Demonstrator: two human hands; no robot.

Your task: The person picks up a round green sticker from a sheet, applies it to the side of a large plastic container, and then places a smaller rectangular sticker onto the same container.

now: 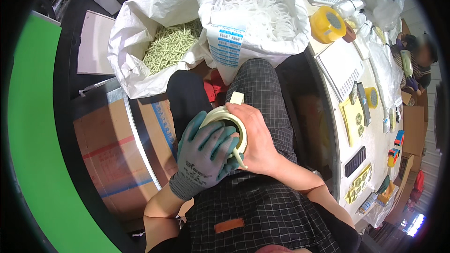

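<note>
A pale yellow-green round plastic vessel (240,129) is held between both hands above my lap, its round mouth facing up towards me. A squared spout-like piece (237,97) juts from its far side, and a thin curved prong (240,159) sticks out at the near right. My left hand (199,154), in a grey and teal glove, curls over the left rim, with fingertips reaching across the opening. My bare right hand (257,138) wraps round the outer right wall. The gloved fingers hide much of the vessel's inside.
Ahead stand a white sack (136,68) of small pale green sticks (173,47) and another sack (300,33) of white rings (269,16). Cardboard boxes (112,145) lie left. A worktable (323,126) at right carries tape rolls (328,24) and a dark phone-like slab (355,160). Another person (412,61) is far right.
</note>
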